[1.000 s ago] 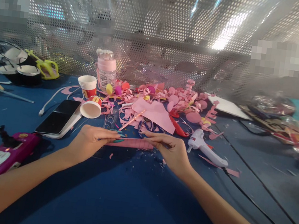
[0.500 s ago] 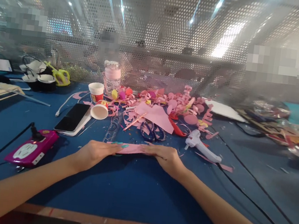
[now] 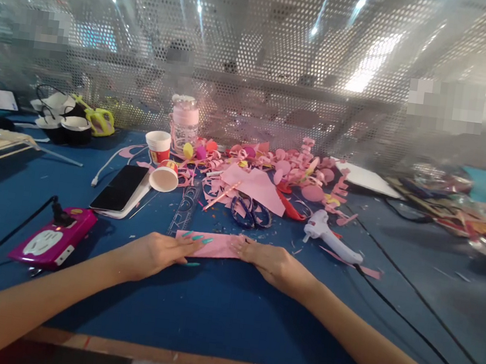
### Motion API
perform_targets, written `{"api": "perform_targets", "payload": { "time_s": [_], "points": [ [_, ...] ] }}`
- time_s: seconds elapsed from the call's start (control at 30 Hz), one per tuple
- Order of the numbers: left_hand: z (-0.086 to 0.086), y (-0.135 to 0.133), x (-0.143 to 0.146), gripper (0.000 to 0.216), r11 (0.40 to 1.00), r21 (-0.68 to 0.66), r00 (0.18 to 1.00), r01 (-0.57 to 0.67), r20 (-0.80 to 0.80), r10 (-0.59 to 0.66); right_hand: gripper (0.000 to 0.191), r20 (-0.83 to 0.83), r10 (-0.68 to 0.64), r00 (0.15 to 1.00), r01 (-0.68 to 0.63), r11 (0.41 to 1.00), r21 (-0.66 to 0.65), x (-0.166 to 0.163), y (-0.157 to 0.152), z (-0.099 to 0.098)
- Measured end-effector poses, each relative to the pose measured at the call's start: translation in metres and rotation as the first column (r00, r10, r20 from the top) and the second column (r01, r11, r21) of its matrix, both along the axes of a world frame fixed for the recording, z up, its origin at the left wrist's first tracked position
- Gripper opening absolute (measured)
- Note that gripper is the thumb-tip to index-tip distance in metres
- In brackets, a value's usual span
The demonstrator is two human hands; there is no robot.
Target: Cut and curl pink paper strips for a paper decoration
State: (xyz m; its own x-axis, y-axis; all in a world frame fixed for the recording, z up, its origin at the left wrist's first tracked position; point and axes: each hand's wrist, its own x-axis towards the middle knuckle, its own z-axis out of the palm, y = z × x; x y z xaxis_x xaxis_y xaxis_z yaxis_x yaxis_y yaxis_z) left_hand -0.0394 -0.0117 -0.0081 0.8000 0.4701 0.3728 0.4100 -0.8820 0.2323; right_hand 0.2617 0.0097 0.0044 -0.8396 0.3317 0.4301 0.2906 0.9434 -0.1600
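A folded strip of pink paper (image 3: 216, 246) lies on the blue tabletop in front of me. My left hand (image 3: 161, 253) rests on its left end, the green-nailed fingers stretched over the paper and the thumb out below its near edge. On the right end, my right hand (image 3: 275, 264) lies with flat fingers pressed down. A clear stencil ruler (image 3: 184, 210) is just beyond the left fingertips. Dark blue scissors (image 3: 251, 212) and a pink pencil (image 3: 222, 196) sit behind the strip, by a larger pink paper sheet (image 3: 258, 187).
A white glue gun (image 3: 331, 239) with a black cord lies right. At left are a magenta power strip (image 3: 55, 239), a phone (image 3: 120, 189) and paper cups (image 3: 164, 177). Pink paper scraps (image 3: 280, 166) are heaped before the mesh panel, beside a bottle (image 3: 185, 122).
The pink strip, seen narrow and tilted before, now shows its broad face flat on the table. Both hands have lowered and flattened over its ends.
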Motion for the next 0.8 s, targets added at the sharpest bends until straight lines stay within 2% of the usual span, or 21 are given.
{"api": "perform_targets", "payload": {
  "time_s": [0.1,0.23,0.33,0.5,0.6,0.8],
  "points": [
    [-0.001,0.0,0.003,0.044,0.997,0.012,0.997,-0.073,0.005,0.073,0.029,0.057,-0.012,0.998,0.008,0.998,0.067,-0.003,-0.005,0.006],
    [-0.004,0.001,0.007,0.042,0.989,0.071,0.99,-0.132,0.054,0.129,0.023,0.028,-0.076,0.997,0.067,0.971,0.228,-0.014,-0.008,0.005],
    [-0.004,0.001,0.006,0.043,0.986,0.079,0.988,-0.145,0.061,0.14,0.026,0.052,-0.14,0.989,0.113,0.927,0.358,-0.023,-0.009,0.001],
    [-0.003,0.002,0.007,0.043,0.995,-0.013,0.996,-0.094,-0.007,0.094,0.025,0.049,-0.226,0.973,0.164,0.825,0.541,-0.036,-0.017,0.002],
    [-0.005,0.004,0.009,0.046,0.994,-0.077,0.997,-0.081,0.005,0.082,0.026,0.046,-0.253,0.966,0.188,0.817,0.545,-0.041,-0.02,0.005],
    [0.001,0.003,0.011,0.052,0.988,-0.15,0.999,-0.047,-0.026,0.043,0.029,0.017,-0.244,0.97,0.215,0.881,0.423,-0.045,-0.019,0.01]
  ]
}}
